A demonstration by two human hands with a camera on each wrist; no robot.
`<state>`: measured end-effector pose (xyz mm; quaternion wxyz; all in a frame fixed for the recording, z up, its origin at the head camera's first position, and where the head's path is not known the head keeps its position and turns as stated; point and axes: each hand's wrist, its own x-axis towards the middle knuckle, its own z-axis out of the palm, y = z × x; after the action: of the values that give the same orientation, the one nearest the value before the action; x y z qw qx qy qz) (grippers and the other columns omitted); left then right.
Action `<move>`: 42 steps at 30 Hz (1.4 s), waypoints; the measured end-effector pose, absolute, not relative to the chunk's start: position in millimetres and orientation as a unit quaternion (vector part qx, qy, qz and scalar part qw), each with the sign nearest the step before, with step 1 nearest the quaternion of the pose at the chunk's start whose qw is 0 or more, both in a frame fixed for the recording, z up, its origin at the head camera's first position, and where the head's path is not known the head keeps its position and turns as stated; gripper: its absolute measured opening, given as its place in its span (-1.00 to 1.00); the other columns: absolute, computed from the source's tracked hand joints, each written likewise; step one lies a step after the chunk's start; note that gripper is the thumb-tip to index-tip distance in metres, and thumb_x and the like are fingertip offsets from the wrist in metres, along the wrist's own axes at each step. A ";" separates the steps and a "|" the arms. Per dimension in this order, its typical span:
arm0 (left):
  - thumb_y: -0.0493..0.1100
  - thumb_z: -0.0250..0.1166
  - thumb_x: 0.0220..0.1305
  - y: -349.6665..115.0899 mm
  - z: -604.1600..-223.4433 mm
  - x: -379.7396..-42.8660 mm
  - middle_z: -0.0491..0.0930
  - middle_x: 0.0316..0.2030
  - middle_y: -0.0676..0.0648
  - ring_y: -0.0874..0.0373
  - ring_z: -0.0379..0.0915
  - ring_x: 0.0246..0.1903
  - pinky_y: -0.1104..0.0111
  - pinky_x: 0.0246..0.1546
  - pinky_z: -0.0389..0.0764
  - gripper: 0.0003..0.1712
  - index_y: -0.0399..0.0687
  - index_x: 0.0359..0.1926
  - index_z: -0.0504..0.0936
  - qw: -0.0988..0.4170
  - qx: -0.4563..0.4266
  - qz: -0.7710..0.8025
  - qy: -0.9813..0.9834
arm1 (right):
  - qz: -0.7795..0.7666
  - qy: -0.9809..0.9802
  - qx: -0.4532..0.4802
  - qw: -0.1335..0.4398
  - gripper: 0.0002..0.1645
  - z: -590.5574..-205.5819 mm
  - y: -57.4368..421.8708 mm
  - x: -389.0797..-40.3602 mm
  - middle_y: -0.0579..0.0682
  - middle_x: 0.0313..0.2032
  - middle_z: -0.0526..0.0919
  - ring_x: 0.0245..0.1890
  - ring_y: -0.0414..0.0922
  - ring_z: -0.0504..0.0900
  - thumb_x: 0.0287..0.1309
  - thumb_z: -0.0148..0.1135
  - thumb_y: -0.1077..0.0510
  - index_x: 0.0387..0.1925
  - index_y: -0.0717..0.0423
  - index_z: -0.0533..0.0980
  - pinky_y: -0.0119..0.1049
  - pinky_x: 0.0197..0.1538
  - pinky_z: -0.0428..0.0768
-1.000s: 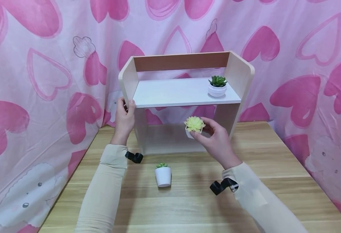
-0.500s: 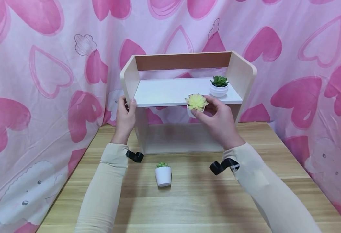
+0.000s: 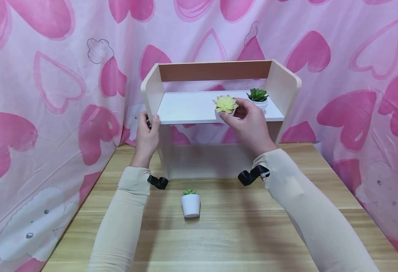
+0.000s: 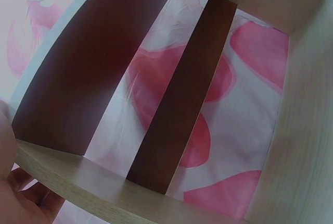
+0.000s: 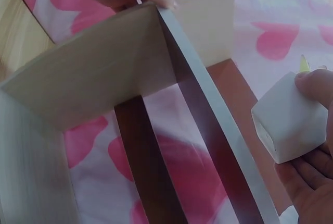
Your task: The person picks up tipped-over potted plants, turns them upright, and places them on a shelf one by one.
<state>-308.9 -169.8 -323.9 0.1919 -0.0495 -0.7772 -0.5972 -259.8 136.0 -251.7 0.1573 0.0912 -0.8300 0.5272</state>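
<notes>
In the head view my left hand (image 3: 146,140) grips the left side panel of a small wooden shelf unit (image 3: 151,88), thumb at the front edge beside the white upper board. My right hand (image 3: 252,126) pinches a yellow-green potted succulent (image 3: 225,103) at the front edge of that board. Its white angular pot (image 5: 289,120) shows between thumb and fingers in the right wrist view. Whether the pot touches the board cannot be told. Just behind the right hand, a dark green succulent (image 3: 258,94) in a white pot stands on the board's right part, partly hidden.
A white pot with a small green succulent (image 3: 190,205) stands on the wooden table (image 3: 219,238) in front of the unit. Below the upper board is a lower compartment (image 3: 205,160). A pink heart-patterned curtain (image 3: 199,34) hangs behind and at both sides.
My right hand has lifted the yellow-green succulent from in front of the lower compartment up to the upper board's level. The left hand keeps its hold on the side panel.
</notes>
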 end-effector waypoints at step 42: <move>0.19 0.04 0.67 -167.7 -324.5 -306.9 0.32 0.52 -0.28 -0.19 0.34 0.47 -0.18 0.55 0.35 -0.30 -0.08 0.57 0.19 0.196 -0.047 -0.595 -0.778 | 0.457 -0.876 0.014 0.151 -0.08 -247.3 126.8 -299.2 0.23 0.36 0.59 0.35 0.07 0.58 0.40 0.40 -0.18 0.55 0.25 0.35 -0.08 0.52 0.52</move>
<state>-306.9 -167.7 -324.5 0.1961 -0.0471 -0.7783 -0.5947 -299.2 126.8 -247.3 0.1509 0.0136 -0.8763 0.4573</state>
